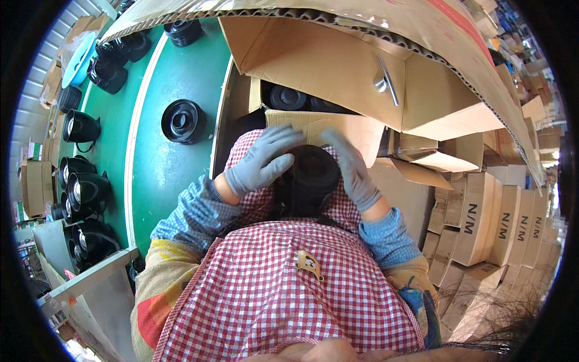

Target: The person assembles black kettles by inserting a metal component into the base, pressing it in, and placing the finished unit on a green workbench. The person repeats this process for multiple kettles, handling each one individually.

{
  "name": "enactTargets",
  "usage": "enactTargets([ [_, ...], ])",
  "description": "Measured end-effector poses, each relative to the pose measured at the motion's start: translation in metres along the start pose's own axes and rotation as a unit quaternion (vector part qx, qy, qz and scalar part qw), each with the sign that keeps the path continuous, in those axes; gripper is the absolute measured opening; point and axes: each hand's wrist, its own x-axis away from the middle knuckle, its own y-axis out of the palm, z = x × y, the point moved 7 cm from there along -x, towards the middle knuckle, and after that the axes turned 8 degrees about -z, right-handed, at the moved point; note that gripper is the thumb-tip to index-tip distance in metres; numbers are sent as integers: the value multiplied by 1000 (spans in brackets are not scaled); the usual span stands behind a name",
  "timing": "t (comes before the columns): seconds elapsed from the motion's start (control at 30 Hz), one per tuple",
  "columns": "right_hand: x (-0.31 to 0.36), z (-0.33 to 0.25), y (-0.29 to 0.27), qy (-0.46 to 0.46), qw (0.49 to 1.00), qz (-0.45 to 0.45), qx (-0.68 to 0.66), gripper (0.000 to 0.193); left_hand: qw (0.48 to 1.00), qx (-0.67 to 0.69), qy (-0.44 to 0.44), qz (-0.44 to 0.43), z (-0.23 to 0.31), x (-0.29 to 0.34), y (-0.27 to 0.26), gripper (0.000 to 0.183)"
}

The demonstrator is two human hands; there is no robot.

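Left hand (265, 159): was open, left of black part (316, 171), contact unclear
Right hand (356, 173): was open, blurred, right of it
Carton (319, 63): stood far

- Worktop (172, 166): green surface, on the left, running away from the viewer; white strip (132, 133) along its length; pale edging on the near side.
- Frame (90, 277): pale bar across the worktop's lower end.
- Wall (27, 102): light, ribbed, at far left; brown boxes (36, 187) stand between it and the worktop.
- Floor (407, 196): greyish-beige patch visible right of centre.
- Right side: brown cartons (479, 217) stacked in rows; clutter beyond, too small to identify.
- Light: bright, with soft sheen on the worktop.
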Motion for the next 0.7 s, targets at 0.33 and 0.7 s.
enactTargets([
  [0.33,8,-23,26,-73,990,-114,46,58,969,-230,-89,-4,-16,-1,13,93],
  [0.7,15,6,21,-38,992,-93,80,64,971,-213,-94,-61,11,-8,30,94],
])
